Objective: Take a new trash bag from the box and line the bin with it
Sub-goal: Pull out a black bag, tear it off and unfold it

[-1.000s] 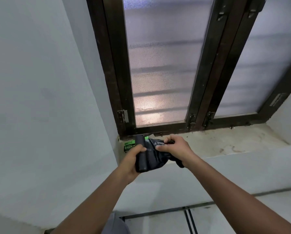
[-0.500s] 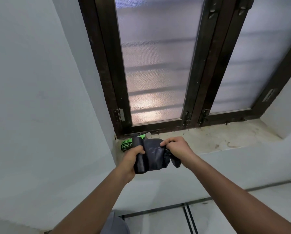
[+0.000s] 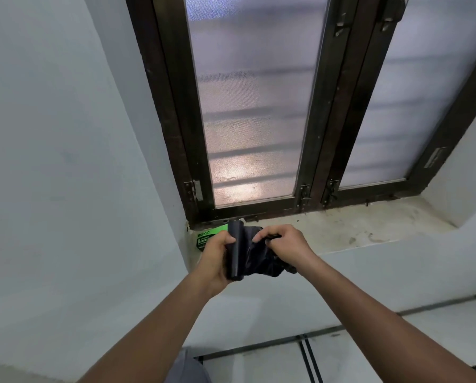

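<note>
A black roll of trash bags (image 3: 236, 252) stands upright in my left hand (image 3: 216, 262), which grips it just in front of the window sill. From the roll a loose black bag (image 3: 261, 259) is pulled out to the right, and my right hand (image 3: 284, 248) pinches its top edge. Behind my left hand, a green and black trash bag box (image 3: 207, 239) lies on the sill's left corner, partly hidden by the hand and roll. No bin is in view.
A stained stone window sill (image 3: 355, 230) runs right from the box under a dark-framed frosted window (image 3: 253, 120). White walls (image 3: 65, 161) close in on the left and below. Tiled floor (image 3: 342, 360) shows at the bottom.
Both hands stay at the sill's left end with the roll and bag. The right hand has tugged the loose bag slightly farther from the roll; the camera has shifted a little.
</note>
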